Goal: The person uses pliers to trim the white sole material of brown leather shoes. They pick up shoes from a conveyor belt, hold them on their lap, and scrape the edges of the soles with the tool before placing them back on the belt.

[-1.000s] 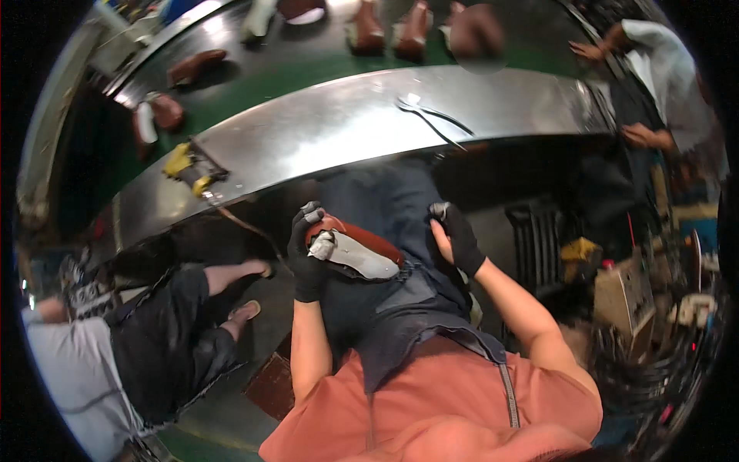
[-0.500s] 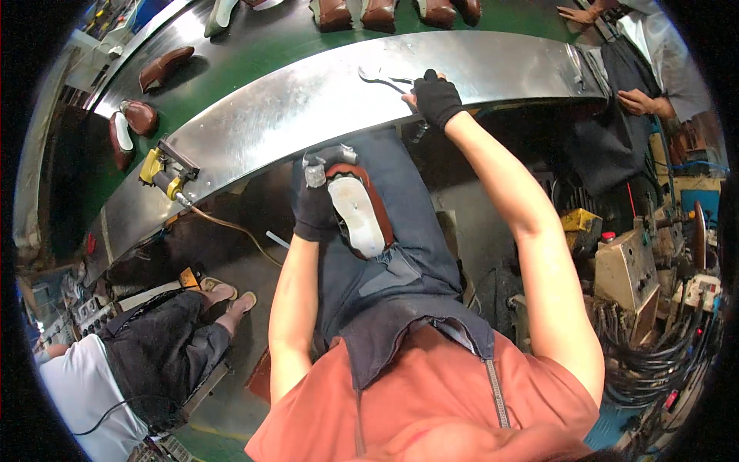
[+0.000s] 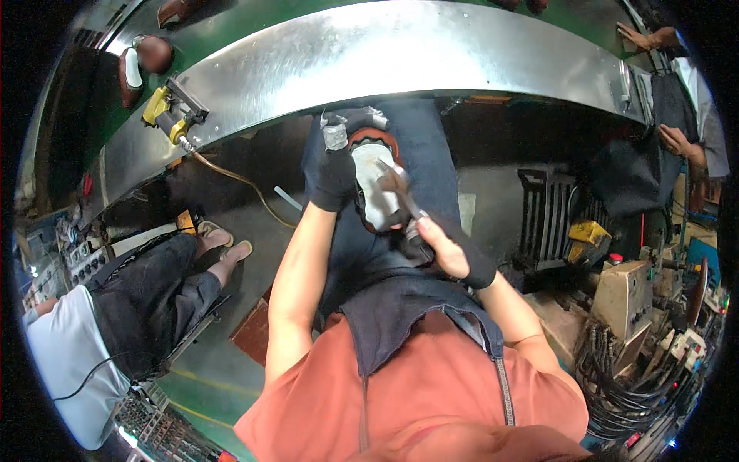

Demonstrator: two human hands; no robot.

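A brown shoe (image 3: 369, 165) lies sole up across my lap, its pale underside facing me. My left hand (image 3: 339, 173), in a black fingerless glove with silver tape on the fingers, grips the shoe along its left side and far end. My right hand (image 3: 450, 250), gloved the same way with bare fingertips, is closed around the handles of a metal tool that looks like pincers (image 3: 394, 187). The tool's head is over the pale sole and smeared by motion, so whether it touches cannot be told. My palm hides part of the handles.
Beyond my knees runs a shiny metal bench edge (image 3: 346, 58), with a yellow air stapler (image 3: 165, 115) and its hose at left. Brown shoes (image 3: 131, 77) sit on the green belt. One person (image 3: 73, 339) sits at left; another person's hand (image 3: 677, 144) shows at right, above machinery (image 3: 627, 292).
My right hand has come back from the metal bench to the shoe, bringing the pincers over its sole. My left hand keeps its hold. The bench now appears higher in view.
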